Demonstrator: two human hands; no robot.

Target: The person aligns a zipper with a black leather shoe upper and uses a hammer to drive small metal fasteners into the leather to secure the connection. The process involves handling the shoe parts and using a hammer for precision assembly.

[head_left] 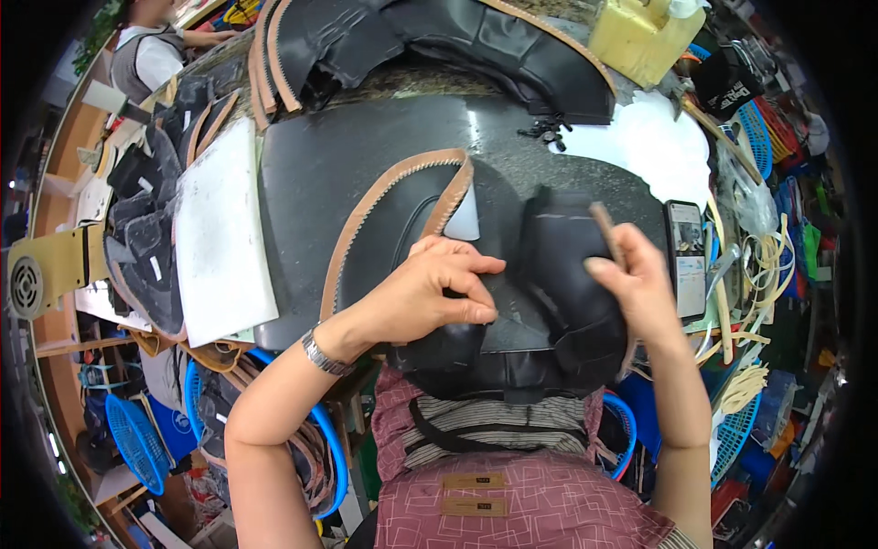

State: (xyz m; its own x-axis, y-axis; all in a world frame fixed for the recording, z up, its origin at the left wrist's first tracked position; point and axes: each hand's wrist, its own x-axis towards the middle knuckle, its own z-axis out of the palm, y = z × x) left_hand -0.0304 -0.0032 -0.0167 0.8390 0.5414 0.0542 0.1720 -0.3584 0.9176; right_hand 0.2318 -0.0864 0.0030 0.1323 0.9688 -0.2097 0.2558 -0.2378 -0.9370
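— Pinching the black leather piece at the table's near edge, left hand; right hand grips a brush.

— A slack pinch, I'd guess, lets it slide off.

A dark, glossy counter fills the middle, with light glaring off its far right corner. Past its left edge stand wooden shelving and a beige machine. Blue plastic baskets crowd the floor below, left and right.
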